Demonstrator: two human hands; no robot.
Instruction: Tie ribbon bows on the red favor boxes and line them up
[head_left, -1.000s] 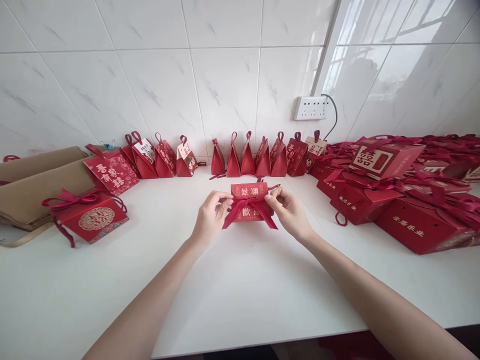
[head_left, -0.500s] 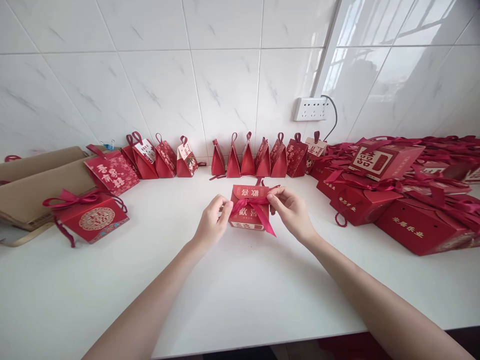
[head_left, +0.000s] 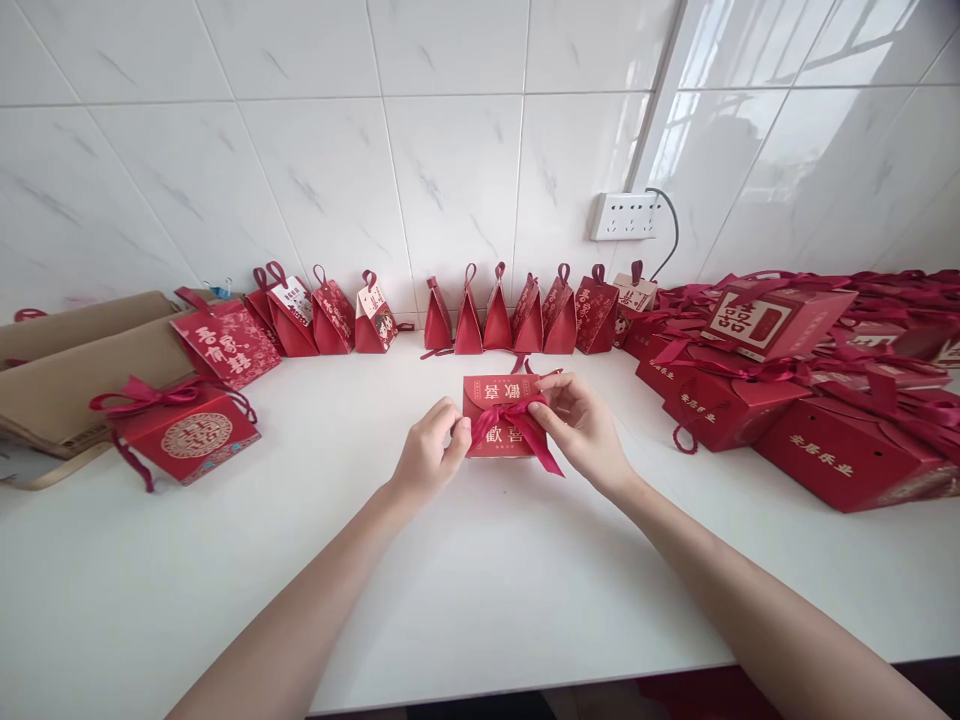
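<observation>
A small red gift box (head_left: pixel 501 445) with gold characters lies on the white table (head_left: pixel 480 590) between my hands. Across its lid runs a dark pink ribbon (head_left: pixel 514 411) formed into a bow, one tail hanging over the near right side. My left hand (head_left: pixel 435 445) is closed, thumb against curled fingers, pinching the ribbon at the box's left. At the right, my right hand (head_left: pixel 581 425) pinches the bow's other side between thumb and index finger. The ribbon ends inside both hands are hidden by the fingers.
Several triangular red boxes (head_left: pixel 497 325) with loops stand along the tiled wall. A pile of red boxes with ribbons (head_left: pixel 847 455) fills the right side. At left are a bowed red box (head_left: pixel 191 440) and brown cardboard (head_left: pixel 97 375). A power socket (head_left: pixel 626 217) is on the wall.
The box has tilted so its lid faces up more and its near side no longer shows. My right thumb has come lower on the bow, and my left fingers have curled tighter.
</observation>
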